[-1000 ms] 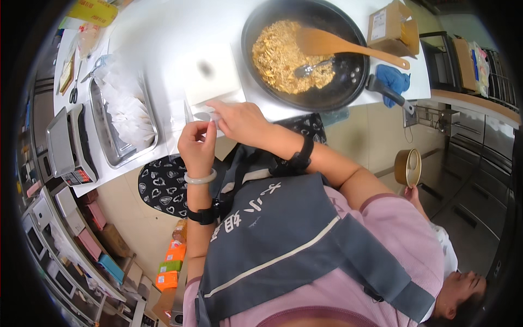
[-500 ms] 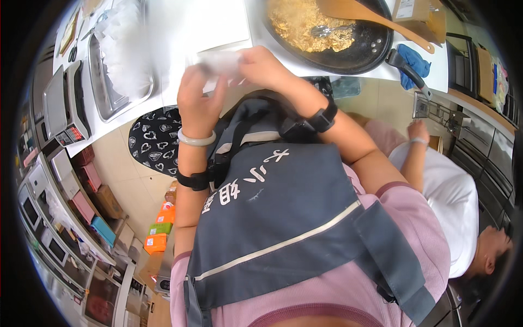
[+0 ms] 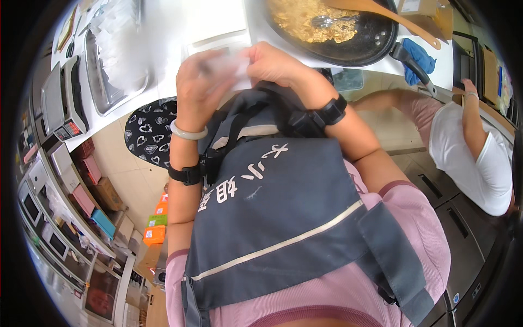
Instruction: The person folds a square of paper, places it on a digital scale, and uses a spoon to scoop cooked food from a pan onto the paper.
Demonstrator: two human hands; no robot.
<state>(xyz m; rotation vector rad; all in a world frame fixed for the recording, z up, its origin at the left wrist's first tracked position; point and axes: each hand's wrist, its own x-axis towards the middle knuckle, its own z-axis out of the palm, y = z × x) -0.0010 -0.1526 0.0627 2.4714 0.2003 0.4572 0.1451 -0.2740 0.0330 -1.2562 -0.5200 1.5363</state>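
At the near edge of the white table (image 3: 166, 52), a small translucent white packet (image 3: 231, 66) is stretched between my hands, blurred by motion. My left hand (image 3: 197, 82) curls round its left side, with a dark spot showing near the fingers. The fingers of my right hand (image 3: 272, 64) pinch its right end. Just beyond the packet lies a white board-like thing (image 3: 215, 24). Right of it stands a black frying pan (image 3: 376, 41) with golden crumbly food (image 3: 305, 24), a metal utensil (image 3: 327, 22) and a wooden spatula (image 3: 381, 17).
Left are a metal tray (image 3: 106, 101) of translucent white wrappers (image 3: 117, 41) and a scale (image 3: 62, 103). A blue cloth (image 3: 418, 60) lies by the pan handle (image 3: 411, 65). A stool with heart-patterned cover (image 3: 150, 131) stands below the table. At right another person (image 3: 463, 147) leans close.
Both hands still hold the packet, which has shifted slightly right and down. The other person at right has moved, now reaching an arm up toward the counter.
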